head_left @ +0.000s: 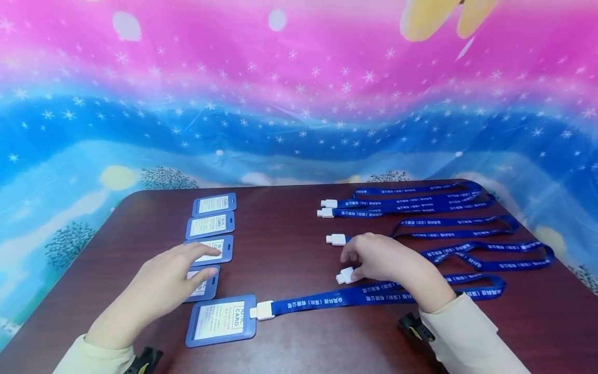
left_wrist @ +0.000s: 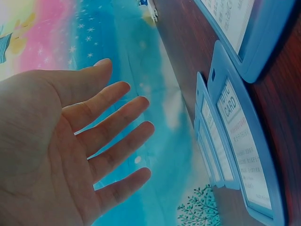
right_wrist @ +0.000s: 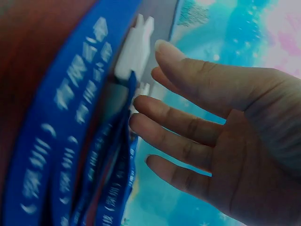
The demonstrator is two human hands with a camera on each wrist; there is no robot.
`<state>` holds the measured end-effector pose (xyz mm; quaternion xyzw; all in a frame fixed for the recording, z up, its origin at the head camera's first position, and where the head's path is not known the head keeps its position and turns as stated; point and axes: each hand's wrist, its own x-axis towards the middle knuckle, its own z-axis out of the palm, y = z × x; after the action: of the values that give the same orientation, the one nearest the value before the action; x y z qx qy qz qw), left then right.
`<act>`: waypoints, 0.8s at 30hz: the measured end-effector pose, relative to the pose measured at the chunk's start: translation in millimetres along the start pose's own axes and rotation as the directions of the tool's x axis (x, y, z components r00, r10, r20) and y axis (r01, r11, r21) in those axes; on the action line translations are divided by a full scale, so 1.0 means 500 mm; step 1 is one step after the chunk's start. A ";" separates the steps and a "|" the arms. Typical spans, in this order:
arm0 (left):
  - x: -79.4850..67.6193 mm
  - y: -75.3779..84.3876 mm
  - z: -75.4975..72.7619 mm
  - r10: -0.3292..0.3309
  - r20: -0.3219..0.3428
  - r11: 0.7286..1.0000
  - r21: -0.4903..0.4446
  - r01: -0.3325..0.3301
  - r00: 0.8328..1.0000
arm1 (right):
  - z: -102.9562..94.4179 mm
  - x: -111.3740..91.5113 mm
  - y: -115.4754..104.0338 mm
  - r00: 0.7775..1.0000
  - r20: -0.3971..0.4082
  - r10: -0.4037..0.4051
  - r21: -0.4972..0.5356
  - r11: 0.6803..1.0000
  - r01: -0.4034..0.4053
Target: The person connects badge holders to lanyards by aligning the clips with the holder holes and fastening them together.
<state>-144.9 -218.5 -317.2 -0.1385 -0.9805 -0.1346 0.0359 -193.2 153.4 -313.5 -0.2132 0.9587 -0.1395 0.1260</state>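
Observation:
My left hand (head_left: 156, 283) hovers over the blue card holders at the left, fingers spread and nothing held; the left wrist view shows its palm bare. Beneath it lies a card holder (head_left: 203, 285), partly covered by the hand. In front, another card holder (head_left: 221, 320) is joined by a white clip (head_left: 264, 310) to a blue lanyard (head_left: 317, 301) stretching right. My right hand (head_left: 385, 259) is just above a second lanyard's white clip (head_left: 345, 276), fingers loosely bent. In the right wrist view no clip (right_wrist: 134, 52) sits between its fingers.
More card holders (head_left: 214, 204) line up toward the back left. At the right, several blue lanyards (head_left: 420, 201) lie lengthwise, white clips (head_left: 335, 239) facing left. The dark wooden table (head_left: 280, 254) ends at a colourful printed cloth (head_left: 299, 104).

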 end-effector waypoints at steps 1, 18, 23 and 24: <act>0.000 -0.001 -0.001 0.000 0.000 1.000 -0.001 0.000 1.000 | 0.004 0.002 -0.001 1.000 0.004 0.000 -0.009 1.000 0.000; -0.005 -0.042 0.007 -0.017 0.068 1.000 0.023 0.016 0.998 | 0.031 0.018 -0.008 1.000 -0.015 -0.013 -0.057 0.998 0.012; -0.005 -0.066 0.020 -0.069 0.149 0.997 0.056 0.062 0.986 | 0.034 0.020 -0.008 0.999 -0.024 -0.025 -0.067 0.997 0.023; -0.005 -0.070 0.023 -0.081 0.165 0.996 0.060 0.072 0.983 | 0.034 0.020 -0.009 0.999 -0.025 -0.026 -0.068 0.997 0.024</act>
<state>-152.7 -248.4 -337.4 -0.1104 -0.9879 -0.0974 -0.0479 -195.3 141.5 -329.9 -0.2277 0.9617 -0.1111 0.1045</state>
